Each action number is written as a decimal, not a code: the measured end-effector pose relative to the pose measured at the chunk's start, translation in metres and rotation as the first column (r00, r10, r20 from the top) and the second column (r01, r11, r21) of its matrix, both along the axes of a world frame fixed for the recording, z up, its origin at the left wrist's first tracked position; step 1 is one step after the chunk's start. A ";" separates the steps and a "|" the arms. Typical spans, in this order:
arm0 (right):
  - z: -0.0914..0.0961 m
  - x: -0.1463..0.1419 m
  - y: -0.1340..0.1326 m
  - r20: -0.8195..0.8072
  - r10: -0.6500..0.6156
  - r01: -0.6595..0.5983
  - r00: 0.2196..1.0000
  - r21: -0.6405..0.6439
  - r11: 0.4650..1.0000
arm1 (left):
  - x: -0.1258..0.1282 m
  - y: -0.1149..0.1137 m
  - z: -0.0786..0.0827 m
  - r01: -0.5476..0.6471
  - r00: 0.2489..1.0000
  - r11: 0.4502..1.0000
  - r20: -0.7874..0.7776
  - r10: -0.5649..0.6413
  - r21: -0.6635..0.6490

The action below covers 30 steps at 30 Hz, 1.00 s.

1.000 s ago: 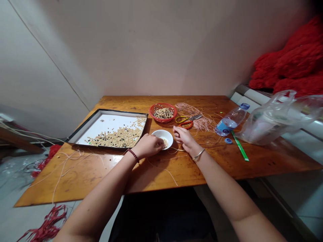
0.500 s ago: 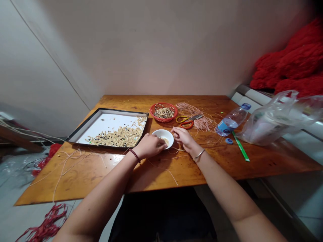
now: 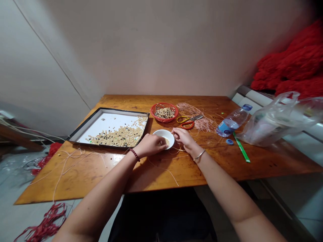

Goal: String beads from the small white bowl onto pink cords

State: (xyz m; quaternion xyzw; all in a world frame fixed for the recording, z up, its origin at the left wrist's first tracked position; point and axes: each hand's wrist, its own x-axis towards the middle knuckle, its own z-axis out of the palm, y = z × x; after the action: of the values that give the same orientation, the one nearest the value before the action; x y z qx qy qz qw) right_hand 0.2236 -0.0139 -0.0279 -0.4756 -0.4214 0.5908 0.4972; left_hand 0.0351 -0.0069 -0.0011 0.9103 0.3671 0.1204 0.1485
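Note:
Over the near left side of a small white bowl (image 3: 156,133), my left hand (image 3: 149,144) has its fingers dipped in and bunched together. Pale beads (image 3: 167,141) lie at the bottom of the bowl; whatever the fingertips pinch is hidden. My right hand (image 3: 183,138) is closed in a pinch by the bowl's right rim. A thin string of pale beads (image 3: 179,149) runs out below that hand, with loose thread (image 3: 166,170) trailing on the table toward me.
A black-edged tray (image 3: 88,134) of tan and dark beads lies left. Behind the bowl are a red basket (image 3: 164,120) of beaded strings, scissors (image 3: 188,121) and pink threads (image 3: 204,125). Rightward stand a water bottle (image 3: 229,124), its cap (image 3: 229,142), a green strip (image 3: 241,148) and a plastic bag (image 3: 267,124).
My left fingers have shifted slightly within the bowl. The right hand keeps its pinch beside the rim, almost unmoved. The whole view has drifted a little.

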 end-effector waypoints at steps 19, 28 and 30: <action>0.000 0.000 -0.001 0.443 -0.179 -0.037 0.879 0.437 0.899 | 0.009 0.007 -0.004 -0.083 0.649 0.932 0.691 0.319 -0.353; 0.000 0.001 -0.003 0.541 -0.256 -0.056 0.801 0.493 0.868 | 0.009 0.007 -0.005 -0.035 0.599 0.922 0.730 0.328 -0.386; 0.000 0.001 -0.003 0.549 -0.255 -0.062 0.796 0.493 0.868 | 0.009 0.007 -0.005 -0.034 0.599 0.923 0.731 0.326 -0.384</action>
State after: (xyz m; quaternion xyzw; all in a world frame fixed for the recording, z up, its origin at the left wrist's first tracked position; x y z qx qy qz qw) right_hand 0.2243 -0.0173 -0.0274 -0.5178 -0.6652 0.2576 0.4723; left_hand 0.0445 0.0005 -0.0059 0.6845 0.3712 0.4562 0.4308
